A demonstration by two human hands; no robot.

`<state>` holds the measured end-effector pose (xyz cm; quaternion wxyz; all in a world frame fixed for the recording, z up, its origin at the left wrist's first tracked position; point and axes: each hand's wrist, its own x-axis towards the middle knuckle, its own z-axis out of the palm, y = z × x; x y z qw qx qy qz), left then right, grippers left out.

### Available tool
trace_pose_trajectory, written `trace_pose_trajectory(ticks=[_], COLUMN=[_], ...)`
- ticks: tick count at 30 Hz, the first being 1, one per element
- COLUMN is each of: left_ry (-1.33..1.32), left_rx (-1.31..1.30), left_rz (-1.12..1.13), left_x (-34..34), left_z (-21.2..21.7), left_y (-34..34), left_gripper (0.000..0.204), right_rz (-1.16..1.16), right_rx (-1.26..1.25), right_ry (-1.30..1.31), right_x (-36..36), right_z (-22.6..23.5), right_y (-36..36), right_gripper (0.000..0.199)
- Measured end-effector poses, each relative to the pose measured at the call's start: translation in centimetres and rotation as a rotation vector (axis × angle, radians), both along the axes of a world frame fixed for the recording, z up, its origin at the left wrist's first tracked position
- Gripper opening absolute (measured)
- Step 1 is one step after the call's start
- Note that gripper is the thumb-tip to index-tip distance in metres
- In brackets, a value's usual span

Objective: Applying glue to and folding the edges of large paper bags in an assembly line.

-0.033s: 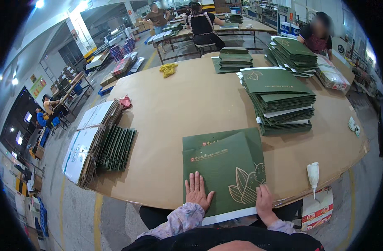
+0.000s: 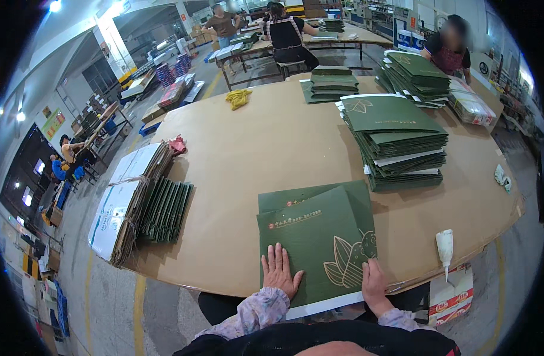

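Two dark green folders [image 2: 301, 261] with gold leaf line art lie overlapped at the table's near edge, the upper one slightly askew on the lower. A white strip [image 2: 325, 306] shows along their near edge. Flat on the upper folder's lower left is my left hand [image 2: 279, 273], open with fingers stretched out. My right hand [image 2: 376, 288] is closed at the folder's right edge, thumb and fingers pinching it beside the leaf drawing. A white glue bottle [image 2: 444, 248] lies with its nozzle toward me, right of that hand.
Tall stacks of green folders [image 2: 399, 148] stand on the table's right half. At the left are folded green pieces [image 2: 167, 210] beside a tied white bundle [image 2: 120, 202]. A yellow cloth [image 2: 238, 99] lies at the far edge. A co-worker [image 2: 449, 50] sits at the far right.
The upper folder has shifted slightly left and turned a little over the lower one. Both my hands stay in nearly the same places.
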<state>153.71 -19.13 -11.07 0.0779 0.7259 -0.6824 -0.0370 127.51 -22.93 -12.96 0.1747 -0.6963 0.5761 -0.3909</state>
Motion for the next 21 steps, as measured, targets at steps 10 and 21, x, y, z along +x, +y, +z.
trace_pose_trajectory(ticks=[10, 21], left_ry=[-0.056, 0.01], left_rx=[0.029, 0.007], left_rz=[0.018, 0.001], left_x=[0.1, 0.4], left_z=[0.2, 0.3], left_y=[0.2, 0.2], left_gripper=[0.078, 0.077], right_rz=[0.139, 0.2], right_rx=[-0.066, 0.025], right_ry=[0.272, 0.323], right_x=[3.7, 6.2], right_z=[5.7, 6.0], right_y=[-7.0, -15.1], right_gripper=[0.028, 0.025])
